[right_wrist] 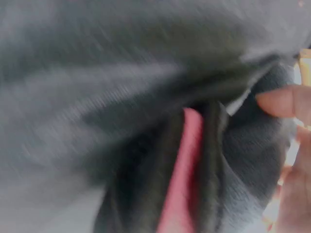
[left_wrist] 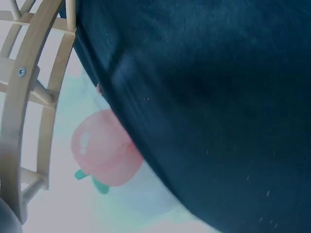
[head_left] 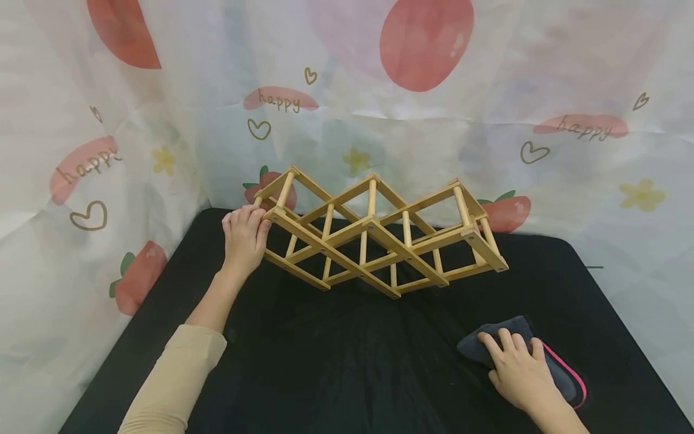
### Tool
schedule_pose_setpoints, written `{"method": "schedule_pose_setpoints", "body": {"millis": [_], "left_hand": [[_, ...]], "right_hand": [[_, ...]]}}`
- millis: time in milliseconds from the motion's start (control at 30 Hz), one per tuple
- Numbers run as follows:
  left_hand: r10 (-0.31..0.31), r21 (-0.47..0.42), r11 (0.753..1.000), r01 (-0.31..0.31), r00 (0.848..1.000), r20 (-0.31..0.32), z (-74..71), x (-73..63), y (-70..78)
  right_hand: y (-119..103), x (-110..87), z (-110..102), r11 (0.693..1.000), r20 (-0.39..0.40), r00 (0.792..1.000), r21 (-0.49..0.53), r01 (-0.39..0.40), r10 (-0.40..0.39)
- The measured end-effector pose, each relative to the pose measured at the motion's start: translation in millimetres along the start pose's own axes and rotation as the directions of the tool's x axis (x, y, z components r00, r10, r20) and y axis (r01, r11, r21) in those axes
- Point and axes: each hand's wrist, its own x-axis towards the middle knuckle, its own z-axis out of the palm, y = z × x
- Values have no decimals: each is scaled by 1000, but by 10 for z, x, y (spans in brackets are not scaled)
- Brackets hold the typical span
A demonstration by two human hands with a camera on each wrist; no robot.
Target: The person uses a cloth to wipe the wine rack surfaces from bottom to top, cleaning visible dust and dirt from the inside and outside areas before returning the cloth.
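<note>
A folding lattice wine rack (head_left: 370, 224) of pale wood stands at the back of the table, its slats crossed in diamonds and joined by dowels. My left hand (head_left: 244, 238) grips its left end, fingers over the upper corner. Part of the same rack (left_wrist: 13, 111) fills the left edge of the left wrist view. At the front right, my right hand (head_left: 517, 369) holds a dark grey cloth (head_left: 561, 375) with a pink edge, fingers bent over it. Close up, that cloth (right_wrist: 248, 141) looks folded and blurred, with a fingertip (right_wrist: 278, 102) against it.
A black cloth (head_left: 347, 361) covers the table, whose rounded back corners show. Behind and to the left hangs a pale curtain (head_left: 461, 144) printed with fruit, hearts and the word "happy". The rack's right end reaches toward the right half of the table.
</note>
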Motion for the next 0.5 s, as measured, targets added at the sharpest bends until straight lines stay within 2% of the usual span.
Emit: {"method": "schedule_pose_setpoints", "body": {"millis": [133, 233, 333, 400, 467, 500], "left_hand": [[-75, 52, 996, 69, 989, 127, -172, 3, 62], [-141, 114, 986, 118, 964, 223, -326, 14, 138], [-194, 174, 974, 144, 928, 319, -473, 34, 207], [-218, 207, 967, 151, 909, 356, -565, 45, 244], [-237, 238, 959, 155, 898, 369, -646, 44, 265], [-239, 255, 955, 150, 900, 365, -678, 34, 269]], "right_hand": [[15, 47, -166, 1000, 23, 1000, 4, 14, -14], [47, 97, -382, 999, -1, 1000, 39, 30, -30], [143, 153, -671, 995, -120, 991, 80, 61, -51], [234, 189, -867, 992, -221, 974, 109, 68, -43], [317, 224, -1044, 989, -302, 953, 139, 53, -9], [352, 241, -1109, 987, -317, 948, 156, 30, 21]]}}
